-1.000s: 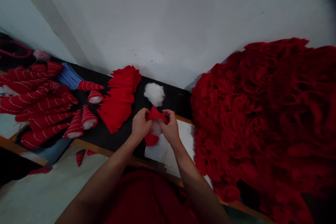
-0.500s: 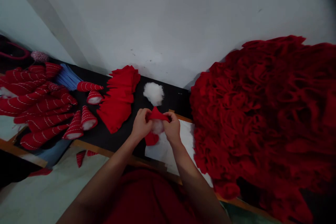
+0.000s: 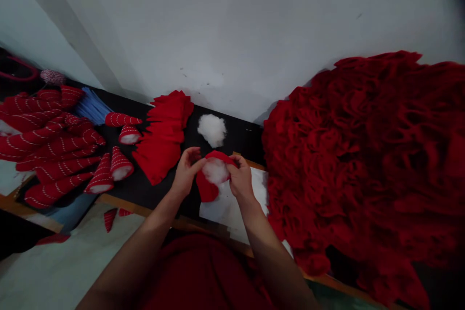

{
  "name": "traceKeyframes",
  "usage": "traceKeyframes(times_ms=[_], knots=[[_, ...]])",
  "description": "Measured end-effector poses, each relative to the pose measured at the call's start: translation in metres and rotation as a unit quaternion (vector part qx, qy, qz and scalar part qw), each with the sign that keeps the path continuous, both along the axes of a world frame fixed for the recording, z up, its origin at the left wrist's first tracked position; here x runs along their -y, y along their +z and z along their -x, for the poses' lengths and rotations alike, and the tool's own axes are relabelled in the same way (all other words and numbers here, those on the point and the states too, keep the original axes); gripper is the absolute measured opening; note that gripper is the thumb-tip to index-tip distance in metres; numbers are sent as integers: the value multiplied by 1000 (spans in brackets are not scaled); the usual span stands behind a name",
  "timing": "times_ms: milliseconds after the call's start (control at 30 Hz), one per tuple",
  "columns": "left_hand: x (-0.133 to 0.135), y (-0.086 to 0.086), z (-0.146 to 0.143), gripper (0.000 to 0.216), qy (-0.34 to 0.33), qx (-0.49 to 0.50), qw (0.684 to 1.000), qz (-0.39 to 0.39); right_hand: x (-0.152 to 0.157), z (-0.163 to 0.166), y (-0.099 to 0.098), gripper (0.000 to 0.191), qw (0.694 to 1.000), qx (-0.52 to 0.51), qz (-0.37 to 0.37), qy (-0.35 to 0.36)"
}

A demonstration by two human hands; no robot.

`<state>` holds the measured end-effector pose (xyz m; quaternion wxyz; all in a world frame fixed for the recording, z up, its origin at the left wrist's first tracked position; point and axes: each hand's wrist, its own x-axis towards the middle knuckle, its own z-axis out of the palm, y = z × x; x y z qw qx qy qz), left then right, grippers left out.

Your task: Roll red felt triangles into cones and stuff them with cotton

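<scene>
Our right hand (image 3: pixel 240 180) pinches the rim of a red felt cone (image 3: pixel 207 188) packed with white stuffing (image 3: pixel 215 171). Our left hand (image 3: pixel 186 173) curves half-open against it, over white paper (image 3: pixel 232 218), with a loose stuffing tuft (image 3: pixel 211 130) at twelve o'clock.

scuffed white wall (image 3: pixel 236 34) | black tabletop (image 3: pixel 241 135) | wooden table edge (image 3: pixel 145 207) | pale floor (image 3: pixel 61 271) | dim light

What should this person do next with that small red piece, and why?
Probably push the fluffy white fibre stuffing deeper into the small red felt cone using the left hand, since the right hand grips the felt's rim and the stuffing bulges from the opening.
</scene>
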<state>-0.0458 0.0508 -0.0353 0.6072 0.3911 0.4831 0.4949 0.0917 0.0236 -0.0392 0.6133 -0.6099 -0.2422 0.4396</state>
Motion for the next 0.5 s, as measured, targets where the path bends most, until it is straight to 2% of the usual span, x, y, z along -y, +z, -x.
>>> traceKeyframes(times_ms=[33,67,133,200,300,367,433,500], knots=[[1,0,2,32,2,82,993,84,-1,1,1,22,1000,-28,4,-13],[2,0,2,34,-8,155,973,168,-2,4,1,23,998,-51,7,-21],[5,1,1,42,-49,280,916,283,-2,11,0,24,998,-64,14,-16],[6,1,-3,40,-52,368,877,304,1,19,-1,22,1000,-19,10,22],[1,4,-7,25,22,399,865,304,13,24,6,22,984,168,-38,48],[-4,6,-6,24,43,392,865,310,20,23,13,22,937,327,-114,53],[-7,9,-6,26,35,399,864,304,23,24,18,25,863,448,-201,116],[-7,11,-8,26,26,414,861,294,23,26,17,30,801,513,-250,182]])
